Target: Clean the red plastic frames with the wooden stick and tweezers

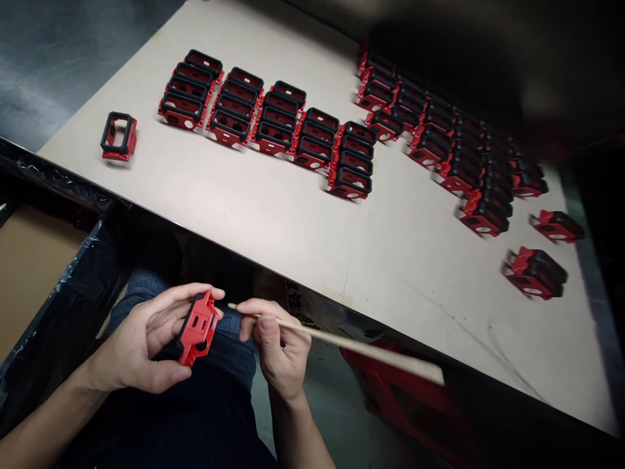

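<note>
Between the fingers and thumb of my left hand is a red plastic frame with a black rim, tilted so that its slotted red side shows. My right hand is closed round a thin wooden stick. One tip of the stick pokes out past my fingertips toward the frame, with a gap between them. Its other, broader end reaches away to the right. Both hands are above my lap, in front of the table edge.
On the pale table stand rows of like red and black frames, with more in a dim group to the right. A single frame stands apart at left. A box lined with black plastic is at my left.
</note>
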Available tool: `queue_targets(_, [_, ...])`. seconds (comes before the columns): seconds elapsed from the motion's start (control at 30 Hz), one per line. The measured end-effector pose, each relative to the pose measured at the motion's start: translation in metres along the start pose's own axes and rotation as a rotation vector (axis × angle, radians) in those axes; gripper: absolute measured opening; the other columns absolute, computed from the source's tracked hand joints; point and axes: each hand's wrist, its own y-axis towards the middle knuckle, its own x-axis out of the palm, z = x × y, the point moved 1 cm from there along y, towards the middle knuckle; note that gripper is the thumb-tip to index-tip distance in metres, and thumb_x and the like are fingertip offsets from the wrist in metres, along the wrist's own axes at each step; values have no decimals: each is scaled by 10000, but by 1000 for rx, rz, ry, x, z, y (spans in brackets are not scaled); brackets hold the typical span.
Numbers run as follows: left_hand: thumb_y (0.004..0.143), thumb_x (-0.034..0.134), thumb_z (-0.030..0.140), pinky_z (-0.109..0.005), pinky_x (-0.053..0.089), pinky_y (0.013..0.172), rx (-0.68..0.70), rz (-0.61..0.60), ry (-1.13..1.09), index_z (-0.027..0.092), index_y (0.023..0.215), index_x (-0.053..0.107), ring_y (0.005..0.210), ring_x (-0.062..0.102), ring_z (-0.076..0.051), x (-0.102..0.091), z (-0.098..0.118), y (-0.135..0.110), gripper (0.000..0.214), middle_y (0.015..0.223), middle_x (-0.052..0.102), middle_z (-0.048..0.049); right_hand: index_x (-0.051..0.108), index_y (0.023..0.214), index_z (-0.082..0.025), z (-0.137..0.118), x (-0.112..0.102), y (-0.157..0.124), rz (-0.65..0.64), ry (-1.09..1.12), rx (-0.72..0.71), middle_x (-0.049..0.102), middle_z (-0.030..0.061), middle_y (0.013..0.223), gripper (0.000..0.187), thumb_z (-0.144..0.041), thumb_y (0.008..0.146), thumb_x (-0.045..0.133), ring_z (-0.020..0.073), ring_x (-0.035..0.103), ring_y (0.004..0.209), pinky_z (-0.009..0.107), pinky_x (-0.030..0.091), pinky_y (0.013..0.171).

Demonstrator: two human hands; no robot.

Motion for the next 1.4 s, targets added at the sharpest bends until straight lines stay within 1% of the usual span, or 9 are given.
queue_targets(0.17, [740, 936, 203, -421, 561, 1116, 12, -18, -32, 301, 1435, 655, 1330, 667, -360, 1, 5, 3, 755, 1554, 603, -134, 591, 666, -204, -2, 2, 12, -231, -172, 44, 586, -7, 596, 455, -378, 1080, 514, 118, 516, 515, 261, 384, 516])
queue_targets(0.33, [749, 926, 181, -416, 547, 1128, 49, -47, -65, 317, 1425, 669, 1381, 622, -366, 3, 7, 7, 736, 1571, 590, -119, 507, 670, -213, 1, 6, 13, -488, -471, 42, 515, -27, 581, 445, -343, 1092, 452, 111, 424, 495, 284, 280, 527])
queue_targets(0.5, [742, 938, 222, -413, 576, 1086, 50, -56, -38, 263, 1434, 660, 1326, 669, -363, 2, 5, 7, 747, 1581, 567, -168, 518, 675, -210, 2, 11, 10, -567, -556, 10, 553, -24, 583, 459, -350, 1102, 425, 103, 408, 479, 279, 268, 535])
queue_targets(0.6, [723, 946, 224, -429, 575, 1085, 78, -45, -26, 239, 1418, 665, 1331, 663, -368, 1, 4, 8, 750, 1509, 632, -184, 584, 732, -208, 1, 10, 11, -555, -519, 27, 568, -25, 610, 418, -360, 1099, 453, 102, 437, 496, 265, 304, 540])
queue_targets(0.7, [728, 937, 200, -435, 576, 1089, 102, -17, -21, 279, 1394, 682, 1317, 674, -356, 0, 5, 8, 718, 1453, 680, -139, 676, 1042, -206, -2, 1, 13, -502, -413, 64, 597, -26, 707, 221, -398, 1057, 568, 113, 496, 552, 245, 383, 541])
queue_targets(0.8, [728, 941, 193, -413, 613, 1034, 105, 18, -30, 288, 1372, 696, 1214, 735, -334, -1, 6, 8, 695, 1420, 698, -126, 567, 1387, -213, -5, -15, 13, -459, -307, 47, 667, 33, 941, 347, -325, 1058, 554, 137, 599, 701, 255, 512, 634])
queue_targets(0.93, [702, 947, 119, -352, 632, 988, 153, 21, 3, 277, 1390, 685, 1174, 753, -308, -2, 5, 9, 753, 1420, 694, -144, 443, 1530, -245, -8, -30, 7, -447, -193, 30, 699, 63, 1084, 439, -280, 1095, 484, 141, 643, 789, 284, 583, 755])
queue_targets(1.23, [698, 946, 156, -362, 612, 1045, 226, 147, 423, 240, 1351, 719, 1201, 719, -302, 0, 13, 10, 696, 1385, 683, -135, 683, 1127, -230, -12, -28, 2, -218, -119, 69, 764, 54, 854, 362, -562, 984, 663, 185, 674, 721, 297, 578, 640])
queue_targets(1.4, [730, 951, 269, -379, 578, 1099, 301, 136, 653, 266, 1387, 690, 1270, 676, -315, 7, 17, 8, 708, 1389, 689, -115, 709, 1095, -221, -7, -18, -15, -99, 73, 58, 735, 108, 989, 396, -580, 927, 719, 162, 664, 633, 282, 609, 518])
